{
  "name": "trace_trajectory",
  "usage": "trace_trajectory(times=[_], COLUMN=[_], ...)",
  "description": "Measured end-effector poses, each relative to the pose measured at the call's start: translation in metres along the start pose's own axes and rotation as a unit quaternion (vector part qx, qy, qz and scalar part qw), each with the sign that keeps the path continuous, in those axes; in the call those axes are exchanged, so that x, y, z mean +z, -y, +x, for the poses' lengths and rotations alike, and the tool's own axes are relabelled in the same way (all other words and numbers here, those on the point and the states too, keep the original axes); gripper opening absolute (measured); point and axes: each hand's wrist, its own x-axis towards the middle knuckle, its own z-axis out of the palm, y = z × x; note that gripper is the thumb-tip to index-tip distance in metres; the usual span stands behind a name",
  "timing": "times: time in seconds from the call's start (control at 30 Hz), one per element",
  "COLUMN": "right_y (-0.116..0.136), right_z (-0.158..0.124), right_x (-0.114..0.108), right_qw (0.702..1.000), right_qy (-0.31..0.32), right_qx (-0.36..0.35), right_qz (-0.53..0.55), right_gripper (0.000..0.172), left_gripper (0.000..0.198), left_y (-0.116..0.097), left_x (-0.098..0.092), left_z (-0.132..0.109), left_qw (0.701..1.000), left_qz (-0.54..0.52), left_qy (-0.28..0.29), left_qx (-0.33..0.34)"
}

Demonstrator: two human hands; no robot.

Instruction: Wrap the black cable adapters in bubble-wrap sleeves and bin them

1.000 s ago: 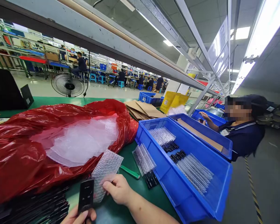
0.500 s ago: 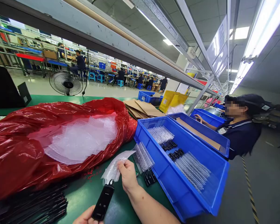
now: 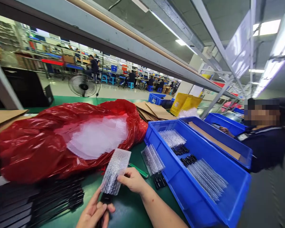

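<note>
A black slim handheld device (image 3: pixel 106 198) sits in my left hand (image 3: pixel 95 209), its fingers closed round the lower part. A clear bubble-wrap bag (image 3: pixel 115 169) covers most of the device, leaving a short black end out near my fingers. My right hand (image 3: pixel 133 180) pinches the bag's right edge between thumb and fingers. Several bare black devices (image 3: pixel 59 198) lie in a pile on the green table at the lower left. Beyond my hands, loose bubble-wrap bags (image 3: pixel 97 136) fill an opened red plastic bag (image 3: pixel 35 148).
A blue bin (image 3: pixel 178 196) at the right holds rows of wrapped devices (image 3: pixel 207 180). More wrapped devices (image 3: pixel 153 160) lean along its left side. A green tool (image 3: pixel 140 171) lies behind my right hand. Cardboard sheets (image 3: pixel 154 110) lie behind; a co-worker (image 3: pixel 263 145) is at the right.
The bubble-wrap bag has gone from the device's tip to over most of its length. My left hand has moved up to the bag's mouth. The view has swung left.
</note>
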Motion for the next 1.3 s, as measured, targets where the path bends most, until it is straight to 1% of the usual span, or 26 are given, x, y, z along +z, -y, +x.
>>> trace_trajectory(times=[0.13, 0.17, 0.23, 0.27, 0.3, 0.37, 0.43, 0.53, 0.6, 0.63, 0.7, 0.8, 0.87, 0.9, 0.93, 0.97, 1.07, 1.1, 1.13, 1.2, 1.3], right_y=[-0.012, -0.014, -0.018, -0.019, -0.019, -0.019, -0.019, -0.018, -0.017, -0.016, -0.016, -0.016, -0.016, -0.016, -0.016, -0.016, -0.015, -0.014, -0.013, -0.009, -0.003], right_z=[-0.005, -0.005, -0.005, -0.004, -0.004, -0.002, -0.002, -0.004, -0.005, -0.005, -0.005, -0.003, -0.002, -0.002, -0.003, -0.003, -0.005, -0.006, -0.006, -0.007, -0.009], right_x=[0.003, 0.002, -0.001, -0.003, -0.004, -0.005, -0.003, 0.002, 0.004, 0.004, 0.0, -0.009, -0.014, -0.014, -0.013, -0.011, -0.002, 0.0, 0.002, 0.002, 0.0], right_qw=[0.996, 0.994, 0.988, 0.987, 0.988, 0.992, 0.993, 0.99, 0.989, 0.99, 0.994, 0.997, 0.994, 0.992, 0.992, 0.993, 0.993, 0.991, 0.99, 0.991, 0.99], right_qy=[0.08, 0.101, 0.139, 0.143, 0.134, 0.09, 0.067, 0.101, 0.109, 0.103, 0.069, -0.027, -0.086, -0.096, -0.09, -0.063, 0.056, 0.083, 0.098, 0.101, 0.109], right_qx=[0.037, 0.047, 0.067, 0.074, 0.082, 0.092, 0.098, 0.099, 0.096, 0.093, 0.079, 0.053, 0.046, 0.05, 0.057, 0.07, 0.098, 0.1, 0.099, 0.091, 0.085], right_qz=[-0.012, -0.014, -0.011, -0.006, -0.002, 0.004, -0.001, -0.005, 0.005, 0.013, 0.026, 0.042, 0.058, 0.065, 0.068, 0.066, 0.03, 0.017, 0.009, 0.006, 0.01], right_gripper=[0.042, 0.042, 0.044, 0.044, 0.046, 0.048, 0.048, 0.046, 0.044, 0.043, 0.042, 0.038, 0.036, 0.035, 0.035, 0.034, 0.037, 0.039, 0.04, 0.041, 0.04], left_gripper=[0.087, 0.081, 0.064, 0.055, 0.046, 0.038, 0.037, 0.041, 0.043, 0.043, 0.045, 0.054, 0.058, 0.058, 0.057, 0.057, 0.056, 0.057, 0.056, 0.053, 0.048], left_y=[-0.005, -0.005, -0.004, -0.003, -0.002, 0.0, 0.001, 0.002, 0.002, 0.002, 0.002, 0.002, 0.003, 0.003, 0.004, 0.005, 0.007, 0.007, 0.006, 0.003, -0.004], left_x=[0.002, 0.001, -0.001, -0.002, -0.002, -0.003, -0.003, -0.002, -0.002, -0.003, -0.003, -0.004, -0.003, -0.003, -0.002, -0.002, -0.001, -0.001, -0.001, -0.001, -0.001], left_z=[-0.001, -0.001, 0.001, 0.001, 0.002, 0.003, 0.003, 0.003, 0.003, 0.002, 0.001, -0.001, -0.001, -0.002, -0.001, -0.001, 0.001, 0.002, 0.001, 0.0, -0.003], left_qw=[0.999, 0.999, 0.998, 0.998, 0.998, 0.997, 0.997, 0.999, 0.999, 0.998, 0.995, 0.987, 0.985, 0.985, 0.985, 0.986, 0.988, 0.989, 0.99, 0.99, 0.981], left_qz=[-0.033, -0.039, -0.047, -0.047, -0.045, -0.04, -0.037, -0.028, -0.026, -0.03, -0.046, -0.067, -0.066, -0.065, -0.064, -0.062, -0.062, -0.061, -0.06, -0.062, -0.097], left_qy=[0.0, 0.009, 0.031, 0.042, 0.052, 0.062, 0.059, 0.044, 0.045, 0.055, 0.093, 0.144, 0.151, 0.149, 0.148, 0.147, 0.136, 0.131, 0.127, 0.129, 0.166], left_qx=[0.012, 0.01, 0.01, 0.011, 0.013, 0.017, 0.017, 0.013, 0.01, 0.009, 0.001, -0.024, -0.048, -0.054, -0.055, -0.051, -0.024, -0.019, -0.017, -0.016, -0.028])
